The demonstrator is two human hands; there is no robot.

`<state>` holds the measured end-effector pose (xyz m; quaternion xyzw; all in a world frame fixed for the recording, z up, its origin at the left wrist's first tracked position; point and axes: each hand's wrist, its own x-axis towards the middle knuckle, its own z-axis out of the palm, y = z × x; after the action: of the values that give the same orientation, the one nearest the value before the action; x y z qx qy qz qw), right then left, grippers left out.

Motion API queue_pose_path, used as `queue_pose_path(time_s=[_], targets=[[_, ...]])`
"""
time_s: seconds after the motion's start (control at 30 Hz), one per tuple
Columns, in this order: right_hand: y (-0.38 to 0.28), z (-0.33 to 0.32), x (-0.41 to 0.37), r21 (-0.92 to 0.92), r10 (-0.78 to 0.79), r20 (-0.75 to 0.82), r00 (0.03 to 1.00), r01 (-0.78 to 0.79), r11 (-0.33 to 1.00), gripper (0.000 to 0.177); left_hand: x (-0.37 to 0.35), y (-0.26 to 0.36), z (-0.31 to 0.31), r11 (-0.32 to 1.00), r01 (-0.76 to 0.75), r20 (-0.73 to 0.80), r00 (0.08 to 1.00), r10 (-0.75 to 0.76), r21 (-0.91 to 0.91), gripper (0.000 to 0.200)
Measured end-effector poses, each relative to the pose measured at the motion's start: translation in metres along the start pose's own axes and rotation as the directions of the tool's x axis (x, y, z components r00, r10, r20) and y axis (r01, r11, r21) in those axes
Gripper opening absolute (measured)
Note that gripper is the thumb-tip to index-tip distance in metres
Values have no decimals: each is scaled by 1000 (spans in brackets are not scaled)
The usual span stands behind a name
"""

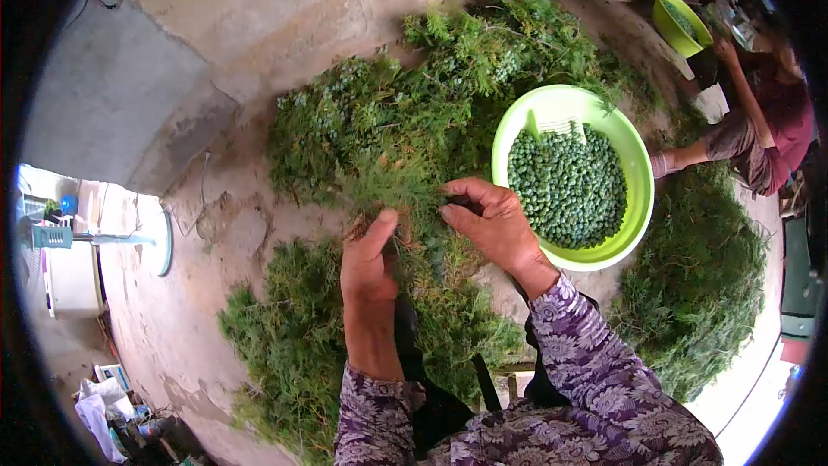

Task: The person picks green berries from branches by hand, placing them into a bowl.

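Note:
My left hand point(366, 272) is closed round the stem end of a feathery evergreen sprig point(398, 190), its thumb on top. To its right, my right hand point(498, 224) is pinched, thumb against forefinger, at the sprig's right edge; whatever lies between those fingertips is too small to make out. Just beyond the right hand stands a lime-green basin point(641, 207), holding a heap of small round green berries point(565, 190). Under and past both hands, cut evergreen branches point(362, 121) are piled on the floor, some bearing pale bluish berries point(492, 65).
More cut branches lie at the lower left point(293, 319) and right of the basin point(699, 285). At the upper right another person point(780, 129) sits near a second green basin point(681, 22). A fan point(159, 240) stands at the left, with clutter point(112, 414) below it.

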<state>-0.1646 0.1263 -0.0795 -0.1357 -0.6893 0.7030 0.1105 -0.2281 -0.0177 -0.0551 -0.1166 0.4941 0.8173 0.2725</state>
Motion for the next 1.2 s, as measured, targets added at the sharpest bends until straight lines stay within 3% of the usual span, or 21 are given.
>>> queue_pose_path(time_s=[0.2, 0.27, 0.5, 0.57, 0.7, 0.77, 0.8, 0.83, 0.87, 0.9, 0.97, 1.0, 1.03, 1.13, 1.2], targets=[[-5, 7, -1, 72, -86, 33, 996, 83, 994, 20, 4, -1, -11, 971, -84, -31, 995, 93, 222, 29], [-8, 5, -1, -132, -132, 68, 989, 140, 981, 21, 5, 1, -13, 983, -59, -67, 995, 72, 174, 27], [-8, 11, 2, -460, -322, 70, 944, 316, 829, 16, 0, 3, -8, 981, -33, -177, 982, 68, 193, 34], [-14, 13, 1, -320, -249, 76, 966, 260, 911, 16, 2, 1, -11, 981, -7, -201, 979, 47, 194, 38], [0, 12, 3, -218, -193, 111, 975, 213, 952, 19, 0, 3, -11, 980, -2, -207, 977, 44, 197, 38], [4, 11, 4, -31, -51, 117, 992, 55, 998, 20, -5, 9, -5, 979, -21, -166, 984, 56, 205, 32], [1, 11, 4, -31, -51, 117, 992, 55, 998, 20, -6, 8, -3, 979, -21, -166, 985, 55, 204, 32], [-3, 9, 5, 97, 82, 106, 991, -92, 991, 20, -7, 7, -2, 978, -31, -177, 982, 68, 205, 27], [-7, 8, 7, 224, 213, 112, 971, -233, 946, 20, -8, 6, -1, 978, -41, -187, 979, 81, 206, 23], [-7, 3, 11, 224, 212, 110, 971, -232, 946, 20, -8, 6, -4, 978, -41, -186, 979, 80, 207, 23], [-4, -17, 18, 322, 314, -18, 949, -292, 901, 21, -4, 8, -15, 994, -112, -111, 988, 112, 3, 16], [9, -26, 21, 467, 307, -17, 952, -264, 844, 22, -1, 9, -19, 993, -114, -110, 987, 113, 2, 16], [5, -25, 21, 464, 306, -14, 952, -265, 845, 22, 2, 10, -23, 994, -105, -94, 990, 101, -38, 15], [4, -21, 17, 644, 360, 193, 913, -394, 655, 18, 7, 7, -25, 994, -84, -111, 991, 76, -68, 13], [0, -12, 18, 637, 375, 215, 902, -421, 646, 18, 9, 7, -27, 995, -76, -145, 987, 67, -60, 12]])
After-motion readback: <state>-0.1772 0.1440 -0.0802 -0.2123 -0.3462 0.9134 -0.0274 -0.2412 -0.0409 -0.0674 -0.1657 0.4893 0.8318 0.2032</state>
